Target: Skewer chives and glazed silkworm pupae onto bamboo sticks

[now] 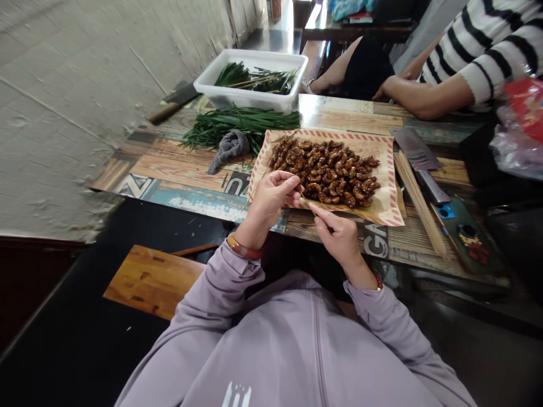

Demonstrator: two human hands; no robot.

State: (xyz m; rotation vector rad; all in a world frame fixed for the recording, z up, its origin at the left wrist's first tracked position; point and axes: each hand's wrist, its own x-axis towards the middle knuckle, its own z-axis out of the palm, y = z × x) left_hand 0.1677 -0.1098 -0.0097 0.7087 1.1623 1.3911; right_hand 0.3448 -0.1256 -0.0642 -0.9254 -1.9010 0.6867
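Note:
A pile of curled, glossy brown food pieces (328,169) lies on a paper sheet with a red-striped border (388,192). At the near edge of this sheet, my left hand (271,198) pinches with thumb and fingers around what looks like a small brown piece, mostly hidden. My right hand (339,232) is closed on a thin wooden skewer (308,203), its tip pointing at my left fingertips. Both hands meet just in front of the pile. A bundle of plain wooden skewers (419,203) rests right of the sheet.
Behind are long green stalks (250,124), a grey cloth (230,148) and a white tub (250,100) of greens with sticks. A cleaver (418,148) and a dark green phone-like object (469,237) lie at right. Another person's arm (432,96) leans on the far table edge.

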